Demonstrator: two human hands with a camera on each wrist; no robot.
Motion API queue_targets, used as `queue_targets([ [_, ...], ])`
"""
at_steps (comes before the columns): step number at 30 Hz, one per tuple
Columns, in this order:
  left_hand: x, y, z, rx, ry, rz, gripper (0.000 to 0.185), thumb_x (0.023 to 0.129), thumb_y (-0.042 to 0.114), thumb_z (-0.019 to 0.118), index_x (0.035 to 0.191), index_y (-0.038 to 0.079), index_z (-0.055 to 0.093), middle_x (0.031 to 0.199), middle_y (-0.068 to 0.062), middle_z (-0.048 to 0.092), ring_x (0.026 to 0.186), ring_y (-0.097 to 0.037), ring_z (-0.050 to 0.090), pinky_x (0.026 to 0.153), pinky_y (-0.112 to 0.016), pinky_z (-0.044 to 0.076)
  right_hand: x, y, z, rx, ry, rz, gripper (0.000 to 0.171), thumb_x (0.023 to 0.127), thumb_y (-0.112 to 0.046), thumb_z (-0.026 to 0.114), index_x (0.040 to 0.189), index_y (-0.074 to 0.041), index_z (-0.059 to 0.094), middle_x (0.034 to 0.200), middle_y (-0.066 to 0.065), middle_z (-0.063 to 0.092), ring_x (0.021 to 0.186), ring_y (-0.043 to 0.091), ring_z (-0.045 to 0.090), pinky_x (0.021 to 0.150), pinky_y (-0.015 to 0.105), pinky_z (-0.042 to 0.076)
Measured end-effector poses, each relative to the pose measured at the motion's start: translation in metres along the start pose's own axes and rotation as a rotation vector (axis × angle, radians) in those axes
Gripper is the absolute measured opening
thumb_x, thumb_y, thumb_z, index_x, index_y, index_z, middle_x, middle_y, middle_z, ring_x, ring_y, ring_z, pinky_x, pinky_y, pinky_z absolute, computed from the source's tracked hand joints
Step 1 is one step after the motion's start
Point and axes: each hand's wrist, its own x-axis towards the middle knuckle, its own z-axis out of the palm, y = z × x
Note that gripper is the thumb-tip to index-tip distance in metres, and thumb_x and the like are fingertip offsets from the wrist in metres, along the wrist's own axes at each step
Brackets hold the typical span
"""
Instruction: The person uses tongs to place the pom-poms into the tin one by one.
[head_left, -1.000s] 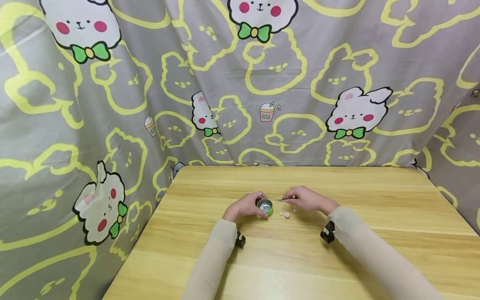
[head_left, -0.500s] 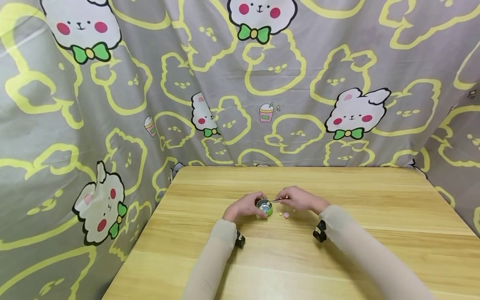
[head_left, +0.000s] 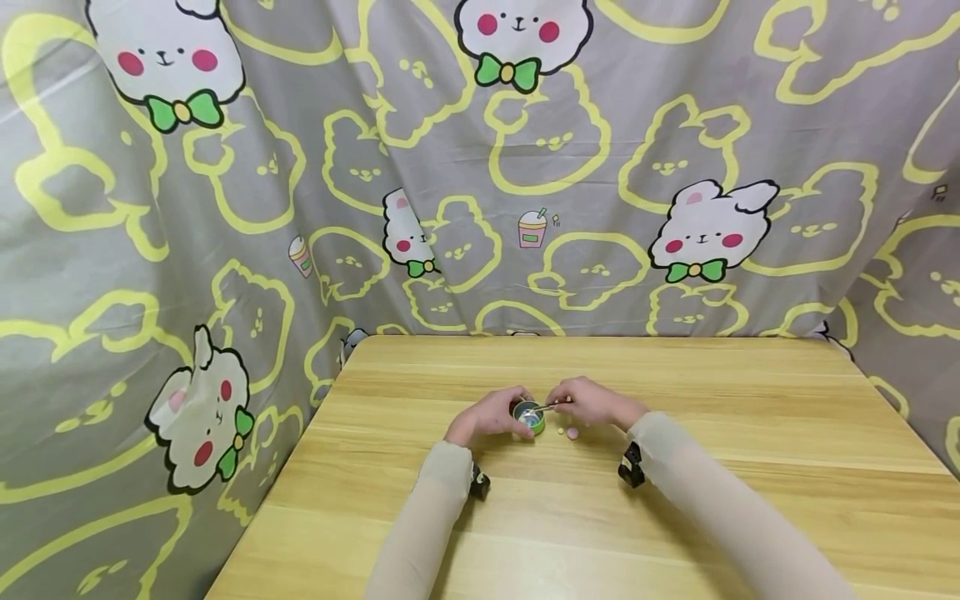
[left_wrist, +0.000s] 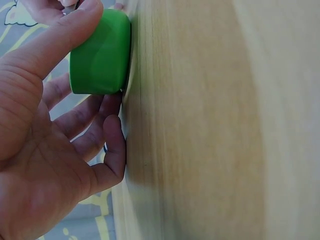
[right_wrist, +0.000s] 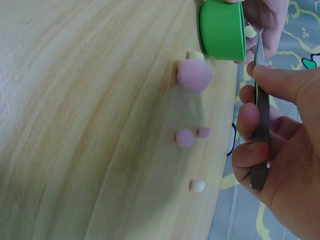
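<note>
Fingers (left_wrist: 75, 30) round small green tin (left_wrist: 100, 55), shiny metal inside, upright on table (left_wrist: 210, 125)

The counter (head_left: 720, 433) is light wood with long stripes. On it sits a small green cup (head_left: 529, 418), shiny inside. Just beside the cup lie little soft balls: a big pink ball (right_wrist: 194, 75), two smaller pink ones and two pale ones

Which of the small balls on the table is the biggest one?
The large pink ball beside the green cup. The other pink balls and the whitish ball are clearly smaller.
</note>
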Motion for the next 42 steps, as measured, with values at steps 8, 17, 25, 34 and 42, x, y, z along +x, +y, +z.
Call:
queue_targets([
  [8,0.0006,-0.0011,0.0006,0.003,-0.001,0.004,0.047,0.073,0.027,0.083,0.112,0.022,0.056,0.101,0.008,0.059,0.092,-0.009,0.055,0.085,-0.029,0.042,0.0021,0.0038,0.0037,0.001,-0.017,0.040,0.018,0.091,-0.006,0.059,0.105,-0.007,0.070,0.093,-0.001,0.063,0.085,0.013,0.057,0.078,0.033,0.047],
  [17,0.0001,-0.0002,0.0010,0.004,-0.003,0.005,0.047,0.073,0.027,0.083,0.112,0.022,0.057,0.100,0.008,0.058,0.092,-0.009,0.055,0.085,-0.028,0.042,0.0027,0.0034,0.0053,-0.014,-0.014,0.044,0.017,0.091,-0.006,0.060,0.104,-0.009,0.070,0.095,0.000,0.064,0.088,0.015,0.058,0.081,0.036,0.047],
  [25,0.0004,-0.0007,0.0004,0.000,0.000,0.008,0.048,0.073,0.027,0.083,0.113,0.021,0.056,0.102,0.007,0.059,0.093,-0.009,0.055,0.085,-0.029,0.042,0.0023,-0.0006,0.0043,0.000,0.002,0.079,0.015,0.091,-0.007,0.060,0.102,-0.008,0.070,0.092,-0.001,0.062,0.084,0.012,0.056,0.077,0.034,0.046],
  [34,0.0007,-0.0015,0.0010,0.011,0.001,0.008,0.049,0.073,0.028,0.084,0.113,0.022,0.056,0.102,0.008,0.059,0.093,-0.009,0.055,0.087,-0.029,0.042,-0.0004,-0.0023,0.0021,0.025,0.003,0.114,0.016,0.093,-0.009,0.059,0.105,-0.008,0.069,0.092,-0.002,0.060,0.080,0.010,0.054,0.074,0.031,0.046],
  [42,0.0007,-0.0007,0.0006,0.006,-0.002,0.003,0.049,0.073,0.029,0.083,0.113,0.022,0.056,0.103,0.006,0.059,0.093,-0.009,0.055,0.087,-0.030,0.041,-0.0053,-0.0045,-0.0030,0.051,0.010,0.115,0.016,0.093,-0.009,0.058,0.105,-0.009,0.070,0.093,-0.002,0.062,0.080,0.010,0.054,0.072,0.031,0.045],
])
